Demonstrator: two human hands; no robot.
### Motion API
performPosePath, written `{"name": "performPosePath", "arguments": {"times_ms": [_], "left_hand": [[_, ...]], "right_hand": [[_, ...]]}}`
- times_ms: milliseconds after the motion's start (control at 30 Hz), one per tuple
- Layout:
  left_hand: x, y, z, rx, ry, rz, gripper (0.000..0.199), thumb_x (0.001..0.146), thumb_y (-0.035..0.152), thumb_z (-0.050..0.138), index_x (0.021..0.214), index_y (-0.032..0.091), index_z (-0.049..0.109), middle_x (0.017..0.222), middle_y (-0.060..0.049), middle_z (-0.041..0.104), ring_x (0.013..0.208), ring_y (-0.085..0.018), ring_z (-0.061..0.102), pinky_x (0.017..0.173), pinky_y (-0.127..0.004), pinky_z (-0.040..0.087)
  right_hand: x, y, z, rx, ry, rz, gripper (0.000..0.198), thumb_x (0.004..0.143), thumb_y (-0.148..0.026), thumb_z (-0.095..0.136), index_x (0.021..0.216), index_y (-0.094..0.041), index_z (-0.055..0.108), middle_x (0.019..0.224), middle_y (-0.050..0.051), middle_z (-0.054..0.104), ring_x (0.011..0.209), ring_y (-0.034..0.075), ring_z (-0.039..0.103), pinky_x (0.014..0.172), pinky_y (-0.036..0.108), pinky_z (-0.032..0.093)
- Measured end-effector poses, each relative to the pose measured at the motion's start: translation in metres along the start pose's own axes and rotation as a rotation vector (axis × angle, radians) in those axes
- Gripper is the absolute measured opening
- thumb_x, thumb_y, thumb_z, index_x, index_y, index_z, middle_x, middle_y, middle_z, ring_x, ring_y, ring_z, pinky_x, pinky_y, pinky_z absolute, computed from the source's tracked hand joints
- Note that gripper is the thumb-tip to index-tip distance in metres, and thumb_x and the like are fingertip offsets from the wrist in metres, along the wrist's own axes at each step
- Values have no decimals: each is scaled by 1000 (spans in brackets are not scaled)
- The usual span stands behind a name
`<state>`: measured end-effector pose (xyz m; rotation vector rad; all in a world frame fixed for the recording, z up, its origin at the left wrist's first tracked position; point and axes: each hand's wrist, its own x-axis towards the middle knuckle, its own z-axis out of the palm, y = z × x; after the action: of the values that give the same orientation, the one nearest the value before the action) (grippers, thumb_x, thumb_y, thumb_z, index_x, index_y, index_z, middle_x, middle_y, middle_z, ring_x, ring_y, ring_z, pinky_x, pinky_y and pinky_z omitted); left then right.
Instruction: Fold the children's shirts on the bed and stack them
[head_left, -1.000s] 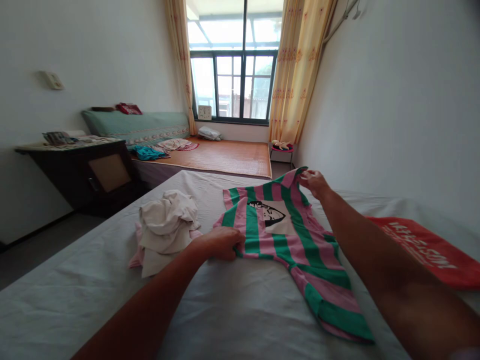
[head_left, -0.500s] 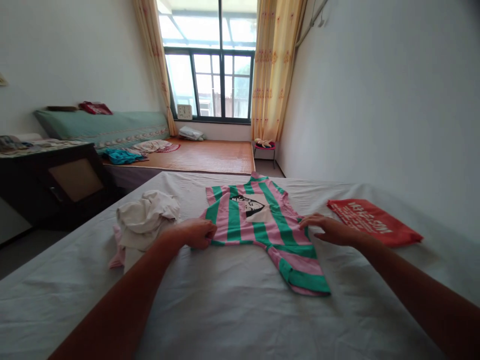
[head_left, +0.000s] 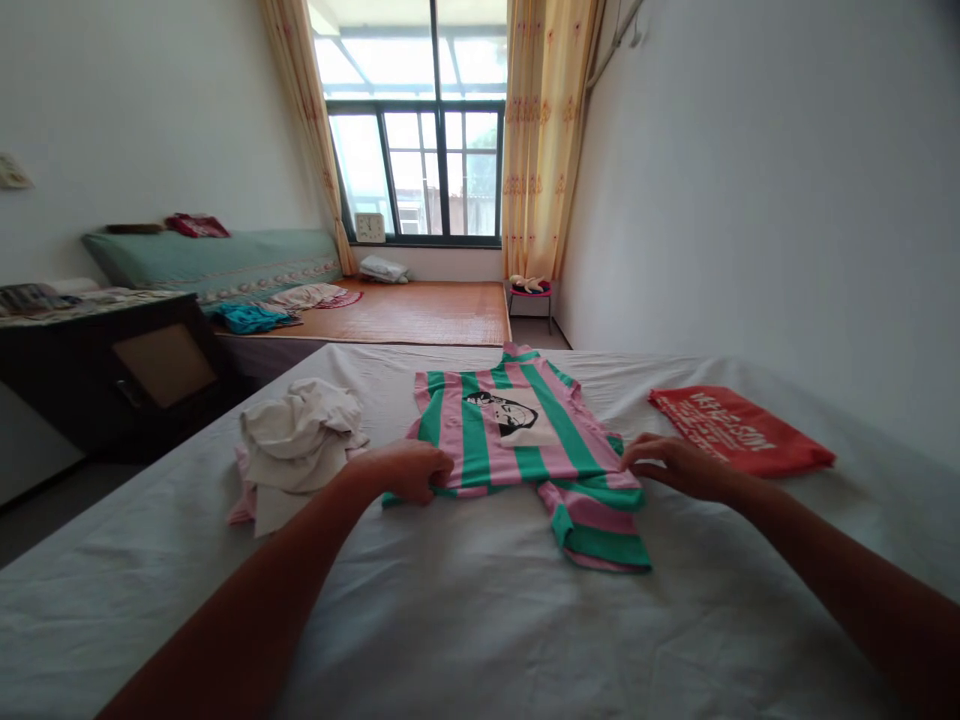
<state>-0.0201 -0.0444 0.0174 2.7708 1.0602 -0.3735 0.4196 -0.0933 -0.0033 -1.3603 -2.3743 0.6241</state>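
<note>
A pink and green striped shirt (head_left: 480, 440) with a printed black-and-white picture lies spread on the white-sheeted bed in front of me. One short sleeve points toward me at its near right. My left hand (head_left: 416, 470) pinches the shirt's near left edge, fingers closed. At the near right corner, my right hand (head_left: 667, 462) has its thumb and fingertips closed on the fabric. To the left, close to my left forearm, sits a crumpled heap of off-white cloth (head_left: 300, 440) with some pink cloth under it.
A folded red bag (head_left: 742, 430) with white lettering lies right of my right hand, on the white sheet (head_left: 450, 620). Beyond are a bed with a brown mat (head_left: 435, 310), a dark cabinet (head_left: 112, 370) at left, a small stool (head_left: 530, 290), and a white wall at right.
Both hands have moved slightly right with the shirt's near edge. The shirt's near edge looks straighter, and the sleeve has drawn up a little. My right fingers have closed on the cloth.
</note>
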Motion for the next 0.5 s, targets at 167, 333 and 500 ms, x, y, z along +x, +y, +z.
{"name": "performPosePath", "arguments": {"times_ms": [167,333,500], "left_hand": [[-9,14,-7,123,-55,-134,18,57,17,58,74,21,61,74,-4,63,64,-21,56,53,-28,38],[-29,9,-12,-12,56,-140,13,61,15,53,72,20,59,71,-1,61,64,-17,54,56,-25,37],[-15,-21,-21,-435,291,-34,12,73,27,53,78,17,58,71,2,58,65,-12,52,61,-22,39]], "right_hand": [[-4,-12,9,-79,-48,-142,27,86,-41,56,107,-31,69,113,5,66,112,24,53,99,41,39],[4,-14,6,36,-41,-158,26,85,-45,55,88,-26,73,99,6,70,107,24,56,97,39,41],[52,-4,-5,240,122,-19,33,84,-49,52,88,-19,65,81,4,67,74,17,60,69,28,50]]}}
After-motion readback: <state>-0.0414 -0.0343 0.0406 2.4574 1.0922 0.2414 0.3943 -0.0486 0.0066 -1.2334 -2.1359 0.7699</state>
